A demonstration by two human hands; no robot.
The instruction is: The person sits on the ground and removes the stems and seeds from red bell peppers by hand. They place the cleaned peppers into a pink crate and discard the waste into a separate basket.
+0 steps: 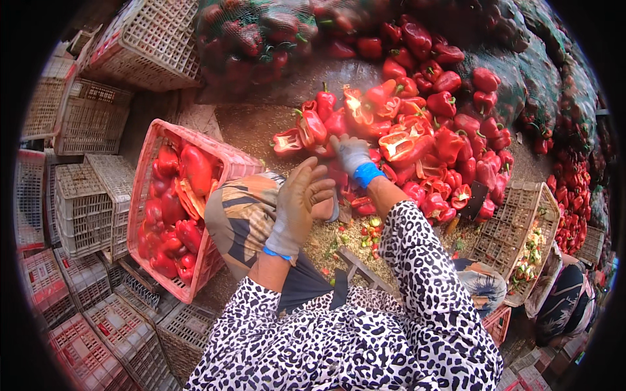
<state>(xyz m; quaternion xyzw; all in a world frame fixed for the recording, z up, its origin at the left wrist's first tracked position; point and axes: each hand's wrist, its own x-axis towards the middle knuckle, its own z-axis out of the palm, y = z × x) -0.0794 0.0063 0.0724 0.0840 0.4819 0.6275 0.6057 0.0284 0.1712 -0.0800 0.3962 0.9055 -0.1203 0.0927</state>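
Observation:
My left hand (304, 195), in a stained work glove with a blue band at the wrist, is raised above my knee with its fingers apart and nothing in it. Gloved too, my right hand (351, 155) reaches to the near left edge of a heap of red bell peppers (442, 146); its fingertips are partly hidden, so I cannot tell whether it grips one. Several peppers around it are split, such as the halved pepper (403, 146). To the left, a pink plastic crate (239, 159) holds red peppers, some cut. A broad-bladed knife (473, 200) lies at the heap's lower right.
Seeds and green scraps (374, 232) litter the ground before me. A tilted crate (508, 225) with pepper cores stands at right, near another person (562, 303). Stacked crates (83, 195) fill the left; green net sacks (538, 73) of peppers line the back and right.

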